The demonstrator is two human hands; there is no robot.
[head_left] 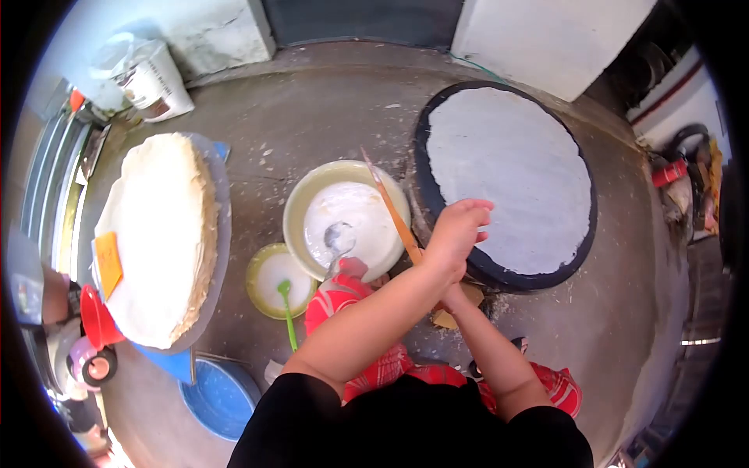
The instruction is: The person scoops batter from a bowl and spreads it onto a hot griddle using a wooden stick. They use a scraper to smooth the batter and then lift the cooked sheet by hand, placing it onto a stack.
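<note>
My left hand [462, 226] is over the near left edge of a round black griddle [427, 168], its fingers loosely apart with nothing visible in them. A thin white sheet of batter [511, 179] covers most of the griddle. My forearms cross, the left one on top. Mostly hidden beneath it, my right hand [446, 292] grips a long wooden spatula [398, 222], whose tip points up over the rim of a batter bowl [295, 210]. In that bowl, a metal ladle [339, 236] rests in white batter [355, 210].
Left of the bowls, a tall stack of pale thin pancakes [152, 234] carries an orange scraper [109, 264]. A smaller bowl [253, 285] holds white liquid and a green spoon [285, 300]. A blue tub [222, 398] stands at lower left, near a red container [95, 318].
</note>
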